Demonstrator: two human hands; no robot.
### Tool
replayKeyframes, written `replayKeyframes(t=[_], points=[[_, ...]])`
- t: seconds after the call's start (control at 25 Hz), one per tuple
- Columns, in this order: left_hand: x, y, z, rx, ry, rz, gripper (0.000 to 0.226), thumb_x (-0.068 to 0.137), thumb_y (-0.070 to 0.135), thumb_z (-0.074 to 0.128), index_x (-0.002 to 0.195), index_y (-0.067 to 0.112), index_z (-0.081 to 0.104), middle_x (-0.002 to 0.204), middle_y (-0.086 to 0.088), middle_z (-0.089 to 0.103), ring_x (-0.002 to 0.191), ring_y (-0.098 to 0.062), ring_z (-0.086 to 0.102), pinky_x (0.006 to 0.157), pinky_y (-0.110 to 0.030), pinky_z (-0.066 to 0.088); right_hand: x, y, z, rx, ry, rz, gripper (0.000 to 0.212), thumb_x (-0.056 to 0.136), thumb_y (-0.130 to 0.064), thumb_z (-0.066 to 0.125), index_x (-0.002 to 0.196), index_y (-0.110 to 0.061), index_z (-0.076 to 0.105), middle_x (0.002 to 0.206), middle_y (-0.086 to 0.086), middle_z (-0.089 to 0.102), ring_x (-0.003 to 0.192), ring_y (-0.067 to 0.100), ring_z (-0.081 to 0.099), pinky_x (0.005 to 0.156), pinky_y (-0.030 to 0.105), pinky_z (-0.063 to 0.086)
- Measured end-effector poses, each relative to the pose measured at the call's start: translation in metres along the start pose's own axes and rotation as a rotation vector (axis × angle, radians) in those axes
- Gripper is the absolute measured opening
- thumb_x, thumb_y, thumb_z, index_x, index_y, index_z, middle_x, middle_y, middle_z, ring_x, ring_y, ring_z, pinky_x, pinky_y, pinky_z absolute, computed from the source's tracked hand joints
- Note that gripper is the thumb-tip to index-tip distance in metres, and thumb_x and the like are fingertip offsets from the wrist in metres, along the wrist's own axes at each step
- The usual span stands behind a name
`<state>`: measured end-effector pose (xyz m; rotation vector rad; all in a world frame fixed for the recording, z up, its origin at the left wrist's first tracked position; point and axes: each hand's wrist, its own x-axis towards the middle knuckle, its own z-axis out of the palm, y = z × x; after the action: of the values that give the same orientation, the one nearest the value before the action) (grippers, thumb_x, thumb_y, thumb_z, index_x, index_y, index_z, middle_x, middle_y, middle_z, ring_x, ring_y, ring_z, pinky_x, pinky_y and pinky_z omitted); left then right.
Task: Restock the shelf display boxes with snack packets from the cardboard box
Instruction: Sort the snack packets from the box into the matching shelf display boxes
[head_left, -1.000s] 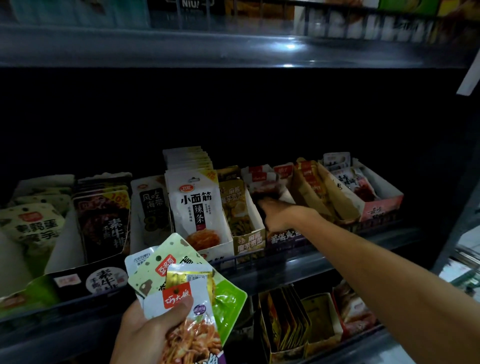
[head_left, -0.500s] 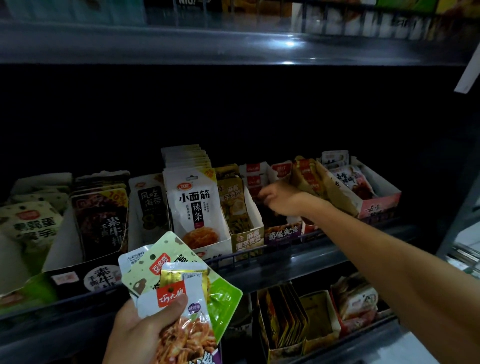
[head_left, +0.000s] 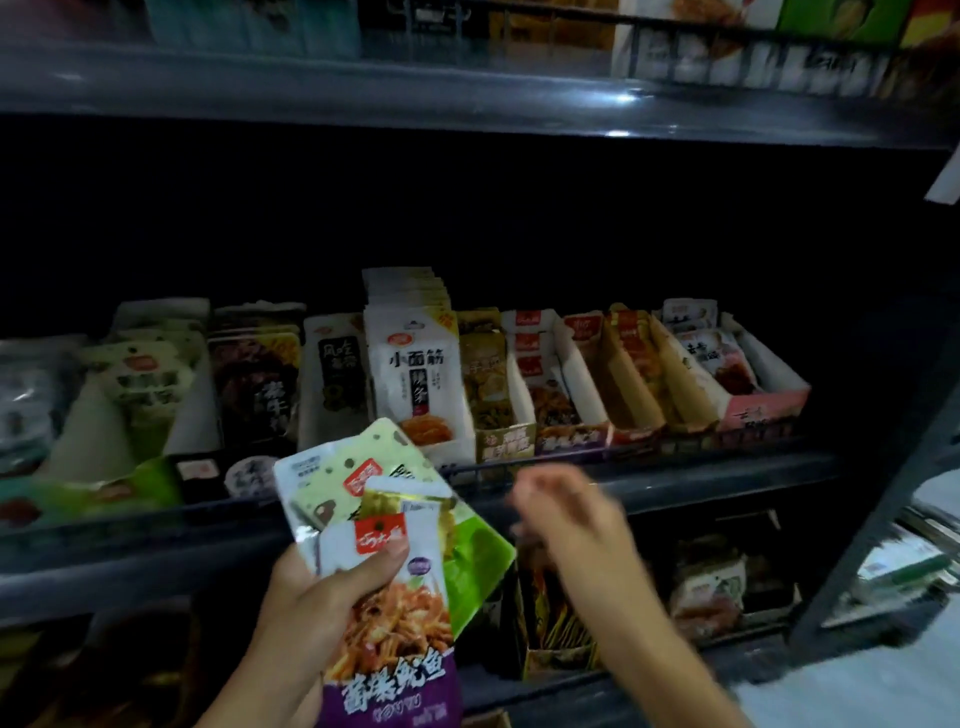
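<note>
1. The left hand (head_left: 317, 613) at lower centre grips a fan of snack packets (head_left: 395, 551), thumb pressed across the front one.
2. The right hand (head_left: 566, 514), just right of the packets, is blurred; its grip cannot be told.
3. The display boxes (head_left: 597, 436) stand on the shelf above, mid-frame.

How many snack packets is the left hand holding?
3 that I can see in the left hand: a purple squid packet in front, a gold packet tucked behind it, and a green-and-cream packet at the back. More could be hidden behind.
</note>
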<state>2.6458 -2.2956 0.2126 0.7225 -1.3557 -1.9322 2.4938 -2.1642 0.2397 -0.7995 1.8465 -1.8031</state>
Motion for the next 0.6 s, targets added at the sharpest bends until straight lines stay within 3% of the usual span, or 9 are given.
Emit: replayKeyframes(t=[0.04, 0.12, 0.24, 0.32, 0.4, 0.48, 0.6], points=[[-0.01, 0.003, 0.0, 0.026, -0.001, 0.0, 0.039, 0.067, 0.001, 0.079, 0.104, 0.009, 0.069, 0.095, -0.016, 0.077, 0.085, -0.035, 0.075, 0.077, -0.044, 0.059, -0.022, 0.012, 0.017, 0.017, -0.178, 0.043, 0.025, 0.083, -0.043, 0.073, 0.102, -0.028, 0.067, 0.097, -0.004, 0.073, 0.09, 0.013, 0.07, 0.074, 0.023, 0.056], [-0.024, 0.003, -0.012, 0.115, 0.008, -0.01, 0.04, 0.067, 0.0, 0.083, 0.104, 0.009, 0.069, 0.094, -0.014, 0.077, 0.086, -0.033, 0.075, 0.076, -0.044, 0.061, -0.049, 0.031, 0.041, 0.025, -0.306, 0.132, 0.033, 0.078, -0.036, 0.08, 0.104, -0.025, 0.064, 0.098, -0.004, 0.075, 0.09, 0.013, 0.072, 0.076, 0.032, 0.059], [-0.044, -0.004, -0.046, 0.105, 0.015, -0.097, 0.048, 0.064, 0.006, 0.085, 0.109, 0.006, 0.068, 0.101, -0.017, 0.076, 0.094, -0.037, 0.073, 0.093, -0.054, 0.054, -0.057, 0.044, 0.059, 0.027, -0.192, 0.232, 0.018, 0.082, -0.019, 0.078, 0.078, -0.013, 0.062, 0.084, 0.009, 0.075, 0.082, 0.031, 0.072, 0.078, 0.05, 0.057], [-0.052, -0.008, -0.066, 0.076, 0.037, -0.155, 0.043, 0.07, 0.006, 0.078, 0.112, 0.005, 0.068, 0.105, -0.018, 0.075, 0.097, -0.036, 0.072, 0.095, -0.051, 0.053, -0.059, 0.051, 0.07, 0.155, -0.12, 0.343, 0.023, 0.087, -0.016, 0.072, 0.068, -0.015, 0.061, 0.08, 0.011, 0.074, 0.077, 0.029, 0.069, 0.075, 0.043, 0.052], [-0.051, -0.012, -0.077, 0.062, 0.093, -0.198, 0.038, 0.074, 0.006, 0.076, 0.111, 0.008, 0.068, 0.103, -0.016, 0.076, 0.094, -0.034, 0.073, 0.088, -0.045, 0.055, -0.059, 0.054, 0.078, 0.273, -0.074, 0.428, 0.018, 0.089, -0.014, 0.068, 0.074, -0.014, 0.06, 0.083, 0.009, 0.074, 0.078, 0.023, 0.067, 0.075, 0.037, 0.05], [-0.049, -0.014, -0.083, 0.054, 0.123, -0.218, 0.033, 0.076, 0.005, 0.077, 0.108, 0.011, 0.069, 0.098, -0.013, 0.077, 0.089, -0.032, 0.075, 0.079, -0.04, 0.057, -0.055, 0.06, 0.085, 0.218, -0.132, 0.437, 0.005, 0.09, -0.01, 0.067, 0.089, -0.011, 0.062, 0.091, 0.007, 0.075, 0.082, 0.022, 0.07, 0.076, 0.036, 0.052], [-0.046, -0.01, -0.084, 0.114, 0.153, -0.22, 0.024, 0.079, 0.003, 0.077, 0.099, 0.013, 0.07, 0.092, -0.008, 0.078, 0.085, -0.028, 0.075, 0.075, -0.036, 0.058, -0.052, 0.063, 0.093, 0.164, -0.224, 0.457, 0.021, 0.088, -0.003, 0.066, 0.105, -0.014, 0.068, 0.1, 0.008, 0.076, 0.09, 0.024, 0.073, 0.085, 0.042, 0.056]])
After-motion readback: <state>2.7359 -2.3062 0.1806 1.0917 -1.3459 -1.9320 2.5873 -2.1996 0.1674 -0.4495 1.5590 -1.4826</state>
